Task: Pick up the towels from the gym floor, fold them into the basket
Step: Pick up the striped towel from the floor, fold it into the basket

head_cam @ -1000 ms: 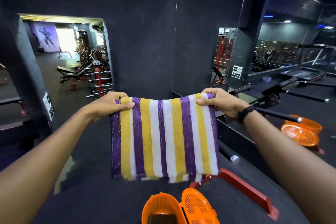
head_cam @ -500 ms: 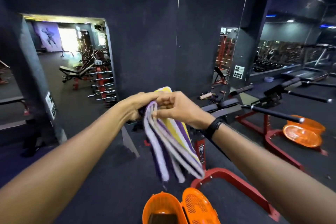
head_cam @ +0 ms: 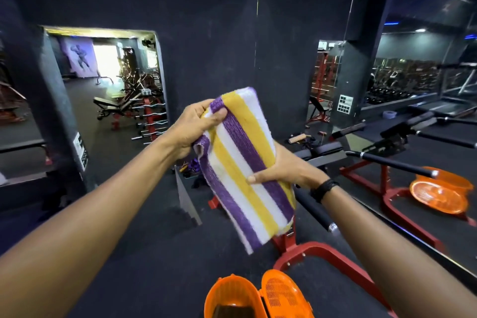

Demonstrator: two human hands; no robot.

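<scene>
The folded terry towel with purple, yellow and white stripes (head_cam: pixel 245 165) hangs in mid-air at the centre of the frame, a narrow oblong whose long axis slants from upper left to lower right, the stripes running along that length. Its upper end sits in the left hand (head_cam: pixel 192 131), which is closed on it with the thumb over the front face; the right hand (head_cam: pixel 286 170) clasps the right edge at mid-length, thumb laid across the stripes and fingers hidden behind. The lower end hangs free, its corner the part nearest the open orange perforated plastic basket (head_cam: pixel 232 299) at the bottom centre of the frame. That basket stands on the dark gym floor (head_cam: pixel 144 266) almost straight below the towel, so the drop seems to be downward and a little toward the body, with the right hand the nearer one to the opening. The cloth looks thick and soft, several layers deep, its edges fairly even. Just right of the basket runs a red steel machine frame (head_cam: pixel 333 255); a second orange basket (head_cam: pixel 441 193) lies at the right edge, possibly a mirror reflection.
</scene>
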